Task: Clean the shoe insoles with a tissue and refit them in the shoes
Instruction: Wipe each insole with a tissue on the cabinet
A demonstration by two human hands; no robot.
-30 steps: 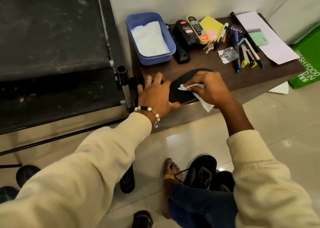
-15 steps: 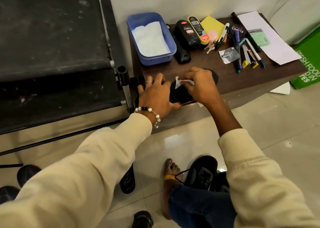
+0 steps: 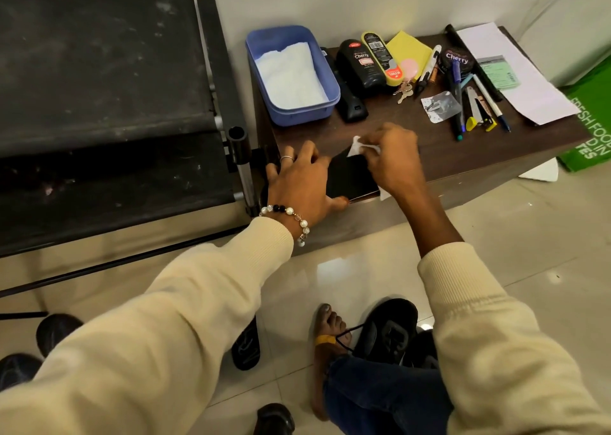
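As the right hand, pinching the tissue, sweeps back from the insole's far end toward the left hand, which presses flat, the insole lies at the table edge; wiping continues, refitting pending.

soft indoor light, evenly bright; overhead glare on the glossy floor. right hand slightly motion-blurred. wide-angle bending at the edges.

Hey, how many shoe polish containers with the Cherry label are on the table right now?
2. A black Cherry bottle lies beside the blue tissue tub; a round Cherry tin sits farther right, among the pens. Clutter could hide others.
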